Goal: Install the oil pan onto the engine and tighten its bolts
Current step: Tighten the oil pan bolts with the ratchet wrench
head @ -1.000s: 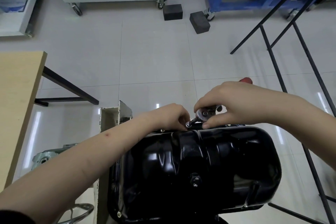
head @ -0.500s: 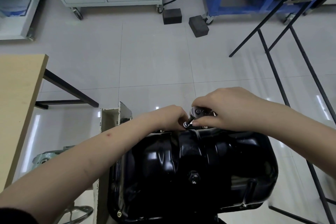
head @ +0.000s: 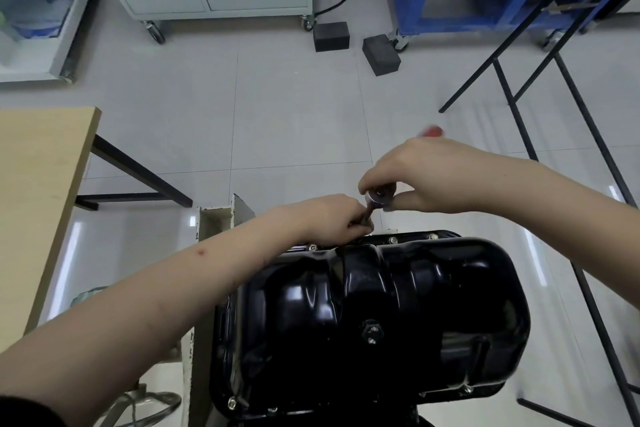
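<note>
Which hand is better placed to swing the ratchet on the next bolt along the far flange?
Right, probably. The right hand already grips the ratchet at its head, while the left hand pinches the socket extension above the oil pan flange.

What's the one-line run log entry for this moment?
stage: tightening far-flange bolt | left hand: holds socket extension at flange | right hand: grips ratchet | oil pan: seated on engine

Ratchet handle [head: 431, 131] blurred, mostly hidden by right hand [head: 433, 177].
</note>
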Available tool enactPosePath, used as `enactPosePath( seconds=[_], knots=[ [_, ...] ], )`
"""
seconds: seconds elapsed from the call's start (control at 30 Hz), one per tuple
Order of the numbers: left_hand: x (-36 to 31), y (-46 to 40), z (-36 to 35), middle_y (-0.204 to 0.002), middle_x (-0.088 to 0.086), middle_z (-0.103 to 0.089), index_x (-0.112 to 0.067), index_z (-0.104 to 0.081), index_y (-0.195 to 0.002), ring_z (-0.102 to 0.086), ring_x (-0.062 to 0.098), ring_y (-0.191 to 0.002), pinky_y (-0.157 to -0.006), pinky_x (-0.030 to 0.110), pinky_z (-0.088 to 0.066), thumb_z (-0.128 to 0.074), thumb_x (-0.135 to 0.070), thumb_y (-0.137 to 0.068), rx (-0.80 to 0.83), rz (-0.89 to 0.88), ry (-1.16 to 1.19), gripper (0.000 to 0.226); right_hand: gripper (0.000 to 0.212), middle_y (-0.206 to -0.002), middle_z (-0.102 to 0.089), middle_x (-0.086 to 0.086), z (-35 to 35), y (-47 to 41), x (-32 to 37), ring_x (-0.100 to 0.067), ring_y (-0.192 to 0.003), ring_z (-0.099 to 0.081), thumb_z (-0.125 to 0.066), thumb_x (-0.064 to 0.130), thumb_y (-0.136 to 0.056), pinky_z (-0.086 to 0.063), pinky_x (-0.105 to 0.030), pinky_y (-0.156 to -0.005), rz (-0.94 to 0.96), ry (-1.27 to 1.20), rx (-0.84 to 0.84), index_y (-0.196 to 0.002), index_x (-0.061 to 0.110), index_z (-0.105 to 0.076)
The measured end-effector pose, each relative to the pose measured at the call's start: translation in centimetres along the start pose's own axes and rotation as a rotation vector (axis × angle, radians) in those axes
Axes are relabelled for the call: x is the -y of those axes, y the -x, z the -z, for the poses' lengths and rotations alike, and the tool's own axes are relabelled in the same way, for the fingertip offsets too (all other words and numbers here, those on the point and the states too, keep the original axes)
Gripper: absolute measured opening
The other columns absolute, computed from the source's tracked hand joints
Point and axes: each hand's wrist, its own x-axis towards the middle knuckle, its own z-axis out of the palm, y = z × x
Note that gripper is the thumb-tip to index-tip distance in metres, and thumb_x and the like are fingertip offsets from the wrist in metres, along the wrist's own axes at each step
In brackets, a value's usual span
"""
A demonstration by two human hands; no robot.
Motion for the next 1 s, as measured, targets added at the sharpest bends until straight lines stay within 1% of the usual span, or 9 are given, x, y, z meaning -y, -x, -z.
enactPosePath(
  seconds=[0.07,0.13,0.27,0.33,0.43,0.53,0.63,0.77,1.0],
  knots=[
    [-0.2,0.0,0.1,-0.11,0.009,-0.065,-0.009,-0.06,-0.116,-0.057,0.025,-0.101,-0.085,0.029,-0.042,-0.042,-0.024,-0.097,0.026,0.002,0.013,0.03,0.026,-0.103,-0.062,0.011,-0.1,0.0,-0.1,-0.014,-0.1,-0.054,-0.057,0.02,-0.088,-0.045,-0.036,-0.082,0.028,0.006,0.01,-0.113,0.028,-0.06],
    [-0.2,-0.1,0.0,-0.108,0.009,-0.065,-0.007,-0.061,-0.109,-0.058,0.024,-0.098,-0.085,0.03,-0.043,-0.043,-0.028,-0.096,0.016,0.012,0.031,0.03,0.021,-0.1,-0.062,0.013,-0.2,0.0,0.0,-0.014,-0.095,-0.054,-0.056,0.03,-0.088,-0.046,-0.033,-0.075,-0.024,0.032,-0.01,-0.108,0.031,-0.06],
    [-0.2,0.7,0.1,-0.075,0.015,-0.062,-0.006,-0.057,-0.073,-0.051,0.026,-0.07,-0.06,0.029,-0.033,-0.044,-0.032,-0.096,-0.195,0.052,0.113,0.037,0.034,-0.067,-0.047,0.006,-0.6,0.0,0.7,-0.021,-0.069,-0.046,-0.045,0.059,-0.084,-0.027,-0.026,-0.048,-0.201,0.138,-0.073,-0.069,0.028,-0.045],
    [-0.4,0.8,0.2,-0.069,0.015,-0.056,-0.01,-0.042,-0.063,-0.043,0.024,-0.065,-0.055,0.028,-0.022,-0.039,-0.027,-0.098,-0.24,0.041,0.068,0.039,0.036,-0.062,-0.035,0.01,-0.8,0.0,0.7,-0.02,-0.069,-0.042,-0.045,0.057,-0.085,-0.022,-0.023,-0.046,-0.214,0.126,-0.083,-0.069,0.027,-0.035],
    [-0.7,0.8,0.2,-0.072,0.017,-0.056,-0.011,-0.038,-0.066,-0.038,0.021,-0.063,-0.055,0.026,-0.018,-0.038,-0.025,-0.099,-0.171,0.019,-0.016,0.035,0.009,-0.082,-0.056,0.013,-0.5,0.1,0.0,-0.017,-0.089,-0.054,-0.053,0.035,-0.09,-0.039,-0.028,-0.063,-0.077,0.015,-0.059,-0.096,0.03,-0.053],
    [-0.9,0.8,0.2,-0.06,0.006,-0.046,-0.012,-0.033,-0.062,-0.038,0.022,-0.061,-0.055,0.025,-0.02,-0.038,-0.024,-0.098,-0.099,0.001,-0.03,0.039,0.03,-0.101,-0.062,0.01,-0.2,0.0,-0.1,-0.014,-0.1,-0.054,-0.056,0.019,-0.089,-0.042,-0.034,-0.085,0.003,-0.018,0.02,-0.117,0.028,-0.058],
    [-0.5,0.9,0.6,-0.054,-0.001,-0.04,-0.014,-0.036,-0.057,-0.04,0.018,-0.055,-0.054,0.029,-0.021,-0.04,-0.029,-0.097,-0.096,0.042,0.027,0.043,0.033,-0.1,-0.063,0.009,-0.6,-0.1,-0.1,-0.017,-0.093,-0.057,-0.054,0.043,-0.087,-0.04,-0.028,-0.069,-0.119,0.085,-0.074,-0.115,0.026,-0.052],
    [-0.6,1.2,0.7,-0.061,0.004,-0.049,-0.008,-0.052,-0.07,-0.045,0.02,-0.06,-0.054,0.029,-0.028,-0.044,-0.038,-0.095,-0.189,0.062,0.06,0.04,0.051,-0.071,-0.045,0.006,-1.3,-0.1,0.4,-0.02,-0.07,-0.044,-0.046,0.065,-0.079,-0.024,-0.028,-0.048,-0.249,0.16,-0.132,-0.098,0.018,-0.048],
    [-1.1,0.9,1.3,-0.058,-0.001,-0.04,-0.016,-0.037,-0.06,-0.039,0.022,-0.066,-0.057,0.024,-0.022,-0.042,-0.022,-0.097,-0.071,-0.002,-0.024,0.038,0.022,-0.095,-0.062,0.013,-0.8,0.3,0.3,-0.014,-0.097,-0.057,-0.057,0.022,-0.087,-0.045,-0.033,-0.076,-0.037,-0.075,-0.1,-0.108,0.026,-0.06]
  ],
)
